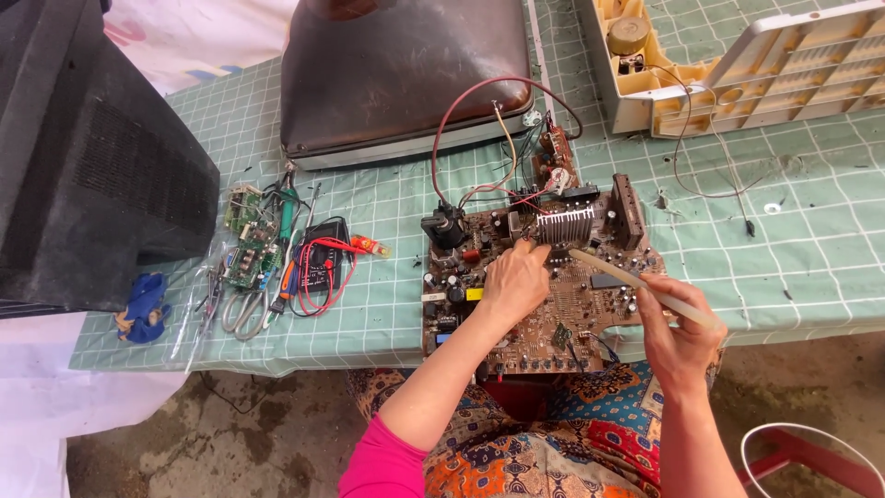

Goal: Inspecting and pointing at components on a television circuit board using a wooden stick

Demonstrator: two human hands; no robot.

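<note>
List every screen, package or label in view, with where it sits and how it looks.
Picture tube with a dark, curved glass screen: top centre of the green checked tablecloth, lying there unlit, grey rim.
Small black multimeter: left of the brown circuit board, red leads coiled on it; its display is not readable.
Clear plastic bag: beside the scissors, left.
No labels can be made out.

Green checked cloth (802, 231) over a table, filling the upper and middle frame. Bare, stained concrete floor (249, 433) along the bottom, damp-looking at lower left. White sheet (37, 406) draped at far left. Red stool frame (811, 456) with a white hoop at lower right. Soft, even daylight, no hard shadows.
</note>
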